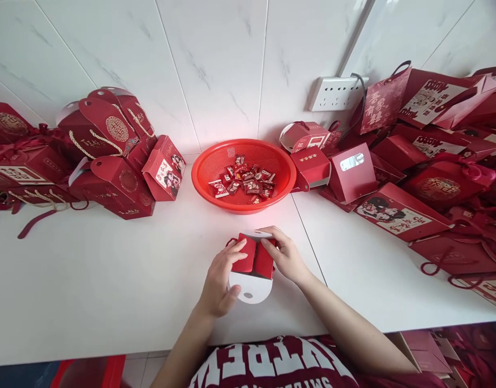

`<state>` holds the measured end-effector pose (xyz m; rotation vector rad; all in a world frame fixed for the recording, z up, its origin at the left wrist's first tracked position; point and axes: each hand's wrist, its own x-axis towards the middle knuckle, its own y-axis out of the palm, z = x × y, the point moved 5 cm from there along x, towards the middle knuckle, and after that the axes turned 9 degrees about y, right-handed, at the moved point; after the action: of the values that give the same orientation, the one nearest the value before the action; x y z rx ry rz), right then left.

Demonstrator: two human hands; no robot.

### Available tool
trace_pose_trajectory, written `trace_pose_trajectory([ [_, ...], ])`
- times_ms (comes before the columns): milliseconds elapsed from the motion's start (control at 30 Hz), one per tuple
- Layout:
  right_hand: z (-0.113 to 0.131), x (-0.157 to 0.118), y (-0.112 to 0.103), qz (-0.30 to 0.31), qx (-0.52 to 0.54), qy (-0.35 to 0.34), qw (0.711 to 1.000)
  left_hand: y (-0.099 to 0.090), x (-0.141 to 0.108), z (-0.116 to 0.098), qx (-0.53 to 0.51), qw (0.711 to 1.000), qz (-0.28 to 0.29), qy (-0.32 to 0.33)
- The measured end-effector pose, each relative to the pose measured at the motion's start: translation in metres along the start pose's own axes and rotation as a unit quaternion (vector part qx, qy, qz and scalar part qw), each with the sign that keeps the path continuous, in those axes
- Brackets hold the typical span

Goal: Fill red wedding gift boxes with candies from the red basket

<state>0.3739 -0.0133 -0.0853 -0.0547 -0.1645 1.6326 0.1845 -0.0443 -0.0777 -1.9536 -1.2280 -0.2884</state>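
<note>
A small red candy gift box (263,264) sits on the white table between my hands. Its two red side flaps are folded inward with a narrow gap between them. The rounded end flaps, white inside and with a hole, lean outward at the front and back. My left hand (221,283) grips the left side, fingers over the left red flap and thumb by the front white flap. My right hand (286,256) holds the right side, thumb on the right red flap and fingers at the back flap. Past the box stands a red plastic basket (199,186) with wrapped candies (252,183) in it.
Finished-looking red gift boxes (114,180) with rope handles stand at the left. Many more red boxes (401,215) are heaped at the right. A white power strip (332,96) is on the tiled wall (224,64). Red items lie below the table's front edge (110,350).
</note>
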Motion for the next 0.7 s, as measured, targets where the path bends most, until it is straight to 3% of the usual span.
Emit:
trace_pose_trajectory([
  [167, 0.002, -0.003, -0.001, 0.067, 0.012, -0.056, 0.996, -0.01, -0.003, 0.011, -0.11, 0.991, 0.014, -0.069],
  [333, 0.008, -0.007, -0.002, 0.147, -0.013, -0.086, 0.985, -0.008, 0.001, 0.002, -0.052, 0.997, 0.042, -0.03],
  [433, 0.007, -0.007, -0.002, 0.165, -0.001, -0.056, 0.985, -0.002, 0.003, 0.0, -0.015, 0.999, 0.0, -0.041],
  [600, -0.002, -0.009, 0.003, 0.123, -0.004, -0.01, 0.992, -0.004, 0.007, -0.003, 0.051, 0.984, -0.147, -0.087],
  [700, -0.001, -0.013, 0.008, 0.061, -0.028, -0.017, 0.998, -0.008, 0.011, -0.015, 0.158, 0.974, -0.144, -0.072],
])
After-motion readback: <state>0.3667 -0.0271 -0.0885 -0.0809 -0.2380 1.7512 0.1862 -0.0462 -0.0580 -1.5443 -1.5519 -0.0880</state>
